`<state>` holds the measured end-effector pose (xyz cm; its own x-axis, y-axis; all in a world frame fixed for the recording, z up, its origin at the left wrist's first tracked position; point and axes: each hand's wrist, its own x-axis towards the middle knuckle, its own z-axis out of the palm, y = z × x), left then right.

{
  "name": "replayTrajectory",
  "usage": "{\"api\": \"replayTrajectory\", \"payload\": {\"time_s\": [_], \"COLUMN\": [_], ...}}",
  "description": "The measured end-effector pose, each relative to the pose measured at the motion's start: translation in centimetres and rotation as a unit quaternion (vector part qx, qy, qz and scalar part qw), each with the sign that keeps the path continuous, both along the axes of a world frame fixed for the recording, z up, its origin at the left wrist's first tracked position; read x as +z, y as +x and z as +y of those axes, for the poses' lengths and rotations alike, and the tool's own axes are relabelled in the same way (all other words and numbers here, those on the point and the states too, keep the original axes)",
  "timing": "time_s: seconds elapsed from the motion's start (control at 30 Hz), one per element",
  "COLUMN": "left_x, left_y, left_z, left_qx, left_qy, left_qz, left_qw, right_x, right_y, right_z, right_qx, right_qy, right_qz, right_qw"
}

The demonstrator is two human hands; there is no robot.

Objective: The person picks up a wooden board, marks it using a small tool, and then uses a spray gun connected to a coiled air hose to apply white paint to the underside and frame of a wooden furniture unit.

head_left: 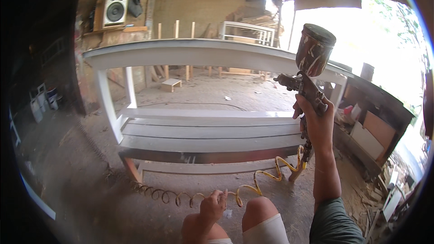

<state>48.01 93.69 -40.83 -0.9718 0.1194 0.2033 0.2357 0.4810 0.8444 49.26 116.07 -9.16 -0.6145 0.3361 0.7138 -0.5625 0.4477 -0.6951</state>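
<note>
My right hand (317, 119) is wrapped round the grip of a spray gun (311, 91), raised to the right of the bench. A paint-streaked cup (315, 50) sits on top of the gun, and its nozzle points left. From the gun's lower end runs a yellow coiled air hose (256, 183), stained darker toward the left. My left hand (214, 205) is closed on this hose near my knees. In front stands a long white-painted bench (194, 55) with a slatted lower shelf (199, 131). The shelf's front edge (212, 155) is dark and reddish, with little white on it.
A dark cabinet (384, 108) stands at the right, with wood scraps (377, 199) on the floor before it. Behind the bench are a small wooden stool (171, 84) and a white frame (248, 31). A loudspeaker (116, 4) sits high on the left wall.
</note>
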Motion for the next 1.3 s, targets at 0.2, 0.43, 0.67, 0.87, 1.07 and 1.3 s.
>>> {"api": "replayTrajectory", "payload": {"time_s": [0.2, 0.43, 0.67, 0.87, 1.07, 1.3], "left_x": [-0.4, 0.8, 0.5, 0.3, 0.4, 0.4], "left_y": [-0.9, 0.1, 0.2, 0.2, 0.4, 0.5], "left_z": [1.7, 2.8, 2.8, 3.0, 3.1, 3.6], "left_qx": [-0.014, -0.036, -0.049, -0.064, -0.074, -0.077], "left_qy": [0.0, 0.022, 0.04, 0.046, 0.037, 0.043], "left_qz": [0.033, 0.049, 0.049, 0.055, 0.06, 0.06], "left_qw": [0.999, 0.998, 0.997, 0.995, 0.995, 0.994], "right_x": [0.1, 0.0, 0.3, 0.2, 0.4, 0.0], "right_y": [2.3, 4.4, 4.7, 4.7, 4.6, 3.4], "right_z": [6.6, 13.7, 19.1, 24.6, 28.5, 32.4], "right_qx": [-0.072, -0.16, -0.224, -0.253, -0.284, -0.344], "right_qy": [-0.003, -0.008, -0.038, -0.011, -0.014, -0.028], "right_qz": [0.002, 0.016, 0.049, 0.059, 0.082, 0.059], "right_qw": [0.997, 0.987, 0.973, 0.966, 0.955, 0.937]}}
